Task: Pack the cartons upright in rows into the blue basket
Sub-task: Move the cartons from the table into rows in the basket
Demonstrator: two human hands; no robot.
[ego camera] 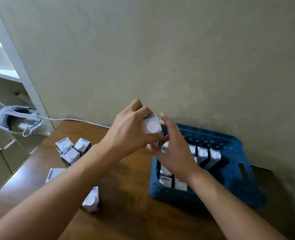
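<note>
**Carton on its way to the basket**

The left hand [131, 130] grips a small carton [152, 126] with fingers curled round its sides, holding it above the far left corner of the blue basket [229, 172]. Its round white cap faces the camera, so it looks about upright, probably so it can go down straight into a row. The right hand [173, 151] hovers just beside it over the basket with fingers spread and loosely bent, holding nothing; it seems placed to steady the carton or the ones below, though whether it touches any is hidden.

The basket sits toward the right edge of the tabletop [126, 222], close to the wall. It is moulded plastic with perforated walls and a slot handle. Packed cartons [203, 153] stand upright in it in rows against the left and far walls, with the right part apparently bare.

Loose cartons wait on the left half of the tabletop: a cluster of three [70, 149] upright, one [54, 174] by the left edge, and one [91, 200] nearer the front. They are boxy, white cardboard with blue print. The tabletop is dark wood grain with a slight sheen.
</note>
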